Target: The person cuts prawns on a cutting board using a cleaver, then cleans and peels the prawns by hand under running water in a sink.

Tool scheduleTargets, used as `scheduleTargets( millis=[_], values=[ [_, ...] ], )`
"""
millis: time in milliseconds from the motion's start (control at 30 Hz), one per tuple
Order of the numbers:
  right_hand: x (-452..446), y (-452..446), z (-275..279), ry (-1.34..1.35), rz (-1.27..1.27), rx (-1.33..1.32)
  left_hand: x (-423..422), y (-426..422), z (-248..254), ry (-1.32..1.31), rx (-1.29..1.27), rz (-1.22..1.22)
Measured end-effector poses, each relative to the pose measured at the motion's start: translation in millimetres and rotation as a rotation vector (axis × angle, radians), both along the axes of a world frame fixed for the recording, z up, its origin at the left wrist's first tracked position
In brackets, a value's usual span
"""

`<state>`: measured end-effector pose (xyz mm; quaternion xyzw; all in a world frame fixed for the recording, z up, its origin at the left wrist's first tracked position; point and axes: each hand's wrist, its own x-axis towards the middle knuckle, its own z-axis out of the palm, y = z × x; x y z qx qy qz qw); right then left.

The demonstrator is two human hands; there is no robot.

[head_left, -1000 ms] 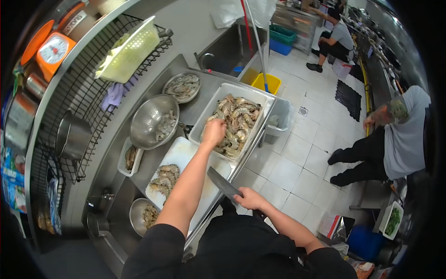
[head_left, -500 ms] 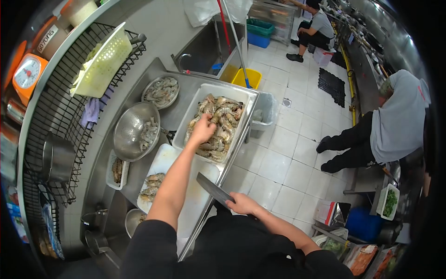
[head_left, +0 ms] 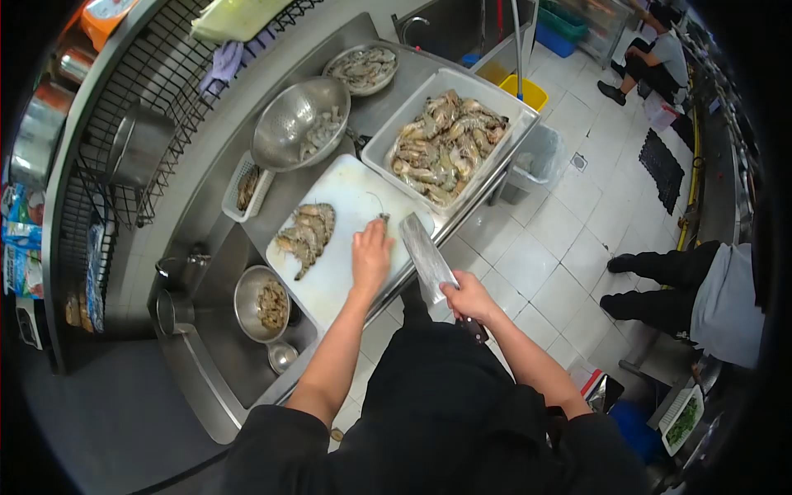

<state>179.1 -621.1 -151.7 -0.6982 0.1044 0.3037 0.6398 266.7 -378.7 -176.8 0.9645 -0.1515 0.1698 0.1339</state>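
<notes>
My left hand (head_left: 373, 254) is over the white cutting board (head_left: 332, 285), its fingers closed on a shrimp (head_left: 384, 217) that they mostly hide. Only one end and a thin feeler show past the fingertips. In my right hand (head_left: 470, 299) is a cleaver (head_left: 424, 250), gripped by its dark handle. Its broad blade reaches over the board's right edge, a little apart from my left hand. A small pile of whole shrimp (head_left: 307, 236) lies on the left part of the board. Beyond the board stands a white tub (head_left: 378, 147) heaped with more shrimp (head_left: 450, 142).
A perforated steel bowl (head_left: 276, 124) and another bowl of shrimp (head_left: 361, 69) stand behind the board. A small white basket (head_left: 235, 206) is to the left. In the sink sits a metal bowl (head_left: 246, 309). Two people are on the right; one person (head_left: 726, 301) stands nearby.
My left hand has come from the tub to the board with a shrimp. The cleaver blade now lies over the board's right edge. My view has shifted, showing more of the sink.
</notes>
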Motion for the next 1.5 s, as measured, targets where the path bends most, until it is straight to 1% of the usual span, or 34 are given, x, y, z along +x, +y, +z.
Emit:
scheduleTargets(
  millis=[100, 167, 200, 233, 267, 300, 333, 400, 433, 500, 533, 567, 633, 667, 733, 767, 833, 867, 900, 933, 967, 1000, 1067, 1100, 1167, 1200, 1267, 1300, 1367, 1400, 1433, 1500],
  values=[
    [-3.3, -1.8, -0.1, 0.011, -0.027, 0.026, -29.2, -27.1, -6.6, 0.094, -0.090, 0.039],
    [-6.0, -5.8, -1.8, 0.011, -0.031, 0.036, -32.2, -18.2, 0.3, 0.192, -0.580, 0.084],
    [-6.8, -7.1, 0.2, 0.009, -0.031, 0.036, -35.3, -11.8, 9.8, 0.472, -0.998, 0.158],
    [-6.4, -7.1, 2.6, 0.002, -0.030, 0.039, -32.1, 5.1, 0.7, 0.471, -0.999, 0.168],
    [-5.9, -7.5, 4.7, 0.003, -0.023, 0.042, -25.0, 23.2, -9.8, 0.329, -1.078, 0.199],
    [-6.8, -8.2, 6.5, 0.016, -0.035, 0.043, -20.2, 30.9, -8.1, 0.186, -1.149, 0.231],
    [-7.5, -8.7, 7.2, 0.030, -0.050, 0.045, -16.0, 35.0, -8.1, 0.185, -1.145, 0.236],
    [-6.5, -8.8, 6.3, 0.039, -0.039, 0.050, -8.3, 39.7, -2.6, 0.162, -1.062, 0.432],
    [-6.6, -8.3, 5.2, 0.042, -0.028, 0.048, -4.8, 36.3, 3.6, 0.165, -1.058, 0.436],
    [-9.2, -6.2, 2.8, 0.043, -0.026, 0.053, -2.0, 22.5, 16.8, 0.371, -0.919, 0.368],
    [-8.9, -5.8, 2.5, 0.035, -0.026, 0.055, -4.6, 14.0, 31.1, 0.544, -0.752, 0.311],
    [-8.4, -5.2, 3.2, 0.027, -0.032, 0.050, -8.4, 3.7, 29.7, 0.540, -0.755, 0.301],
    [-11.7, -3.9, 4.5, 0.032, -0.031, 0.022, -19.5, -13.2, 21.7, 0.010, 0.040, 0.038],
    [-12.6, -4.9, 2.9, 0.043, -0.038, 0.044, -17.5, -13.8, 15.8, -0.003, 0.037, 0.030],
    [-12.4, -6.1, 7.7, 0.038, -0.043, 0.036, -6.7, -17.0, 9.0, 0.062, -0.118, 0.162],
    [-13.7, -6.7, 9.6, 0.050, -0.037, 0.030, -0.6, -15.1, 6.6, 0.053, -0.121, 0.151],
    [-14.2, -8.3, 9.2, 0.035, -0.044, 0.021, 14.6, -15.8, 28.3, 0.361, -0.655, 0.389],
    [-14.3, -9.1, 10.4, 0.044, -0.034, 0.019, 26.8, -18.1, 38.0, 0.313, -0.778, 0.383],
    [-15.4, -9.3, 10.8, 0.056, -0.024, 0.017, 36.9, -26.4, 59.4, 0.310, -0.777, 0.367],
    [-16.0, -9.1, 7.4, 0.051, -0.028, 0.021, 46.2, -36.7, 89.9, 0.248, -0.761, 0.297],
    [-16.1, -8.5, 5.2, 0.045, -0.040, 0.021, 58.4, -44.6, 107.4, 0.187, -0.745, 0.229],
    [-15.9, -7.9, 3.3, 0.042, -0.028, 0.008, 75.2, -50.0, 109.6, 0.187, -0.744, 0.216],
    [-14.2, -7.4, 3.8, 0.026, -0.004, -0.029, 110.1, -62.4, 112.5, -0.116, -0.046, 0.225],
    [-14.0, -6.4, 3.6, 0.023, -0.016, -0.031, 123.5, -73.6, 115.1, -0.119, -0.049, 0.213],
    [-13.0, -4.1, 2.9, 0.017, -0.019, -0.064, 147.7, -101.7, 121.5, 0.108, 0.235, 0.202],
    [-12.0, -3.3, 2.7, 0.013, -0.020, -0.082, 167.3, -107.7, 110.8, 0.102, 0.228, 0.193],
    [-13.4, -1.7, 1.4, 0.008, -0.029, -0.093, 204.2, -115.5, 67.7, 0.341, 0.350, -0.421],
    [-11.9, -1.7, 1.0, 0.003, -0.027, -0.098, 209.6, -119.1, 60.8, 0.335, 0.344, -0.429],
    [-11.9, -0.8, -0.1, 0.006, -0.026, -0.114, 213.5, -122.7, 44.1, 0.292, 0.491, -0.402],
    [-12.2, -0.7, -0.5, 0.008, -0.021, -0.121, 213.2, -126.0, 60.4, 0.319, 0.578, -0.358],
    [-12.5, -1.2, -0.8, 0.010, -0.017, -0.127, 220.4, -126.7, 66.1, 0.320, 0.576, -0.365],
    [-14.2, -1.6, -5.8, 0.002, -0.024, -0.125, 235.1, -118.9, 75.9, 0.535, 0.603, -0.350]
  ],
)
